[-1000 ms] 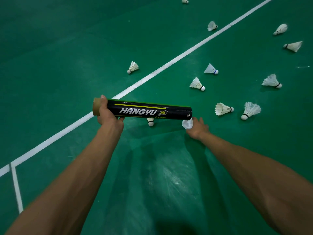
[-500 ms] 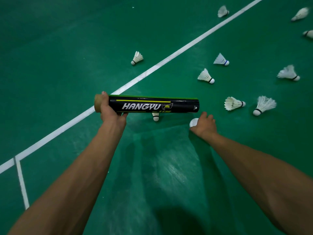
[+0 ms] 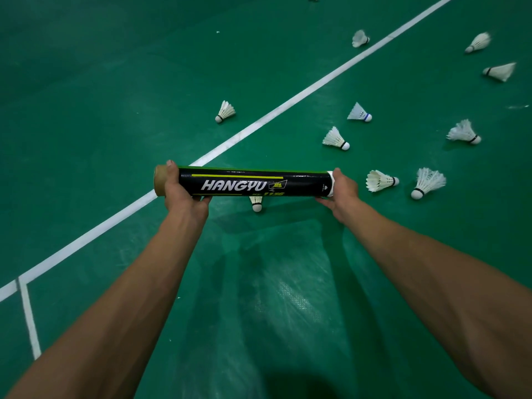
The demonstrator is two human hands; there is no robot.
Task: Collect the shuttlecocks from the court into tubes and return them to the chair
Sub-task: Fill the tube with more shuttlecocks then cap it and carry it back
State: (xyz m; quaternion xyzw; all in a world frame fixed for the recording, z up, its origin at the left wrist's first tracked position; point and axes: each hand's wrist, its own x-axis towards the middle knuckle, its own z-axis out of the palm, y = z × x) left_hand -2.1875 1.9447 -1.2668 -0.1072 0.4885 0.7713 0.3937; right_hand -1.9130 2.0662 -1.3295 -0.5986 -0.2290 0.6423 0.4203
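We saw a black tube (image 3: 253,182) lettered HANGYU in white, with a thin yellow stripe above the name and a green edge along its top. One end (image 3: 159,181) was bare brown cardboard, and the cap (image 3: 330,184) on the other was white. The court floor (image 3: 115,82) was deep green, crossed by white lines (image 3: 288,103). The shuttlecocks (image 3: 335,138) had white feathers, most with a black band at the cork and one (image 3: 358,113) with a blue band. Blurred yellow print under the name was perhaps numerals.

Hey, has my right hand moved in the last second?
Yes. Against the shuttlecock lying to its right, the right hand has moved up in the picture, onto the tube's right end.
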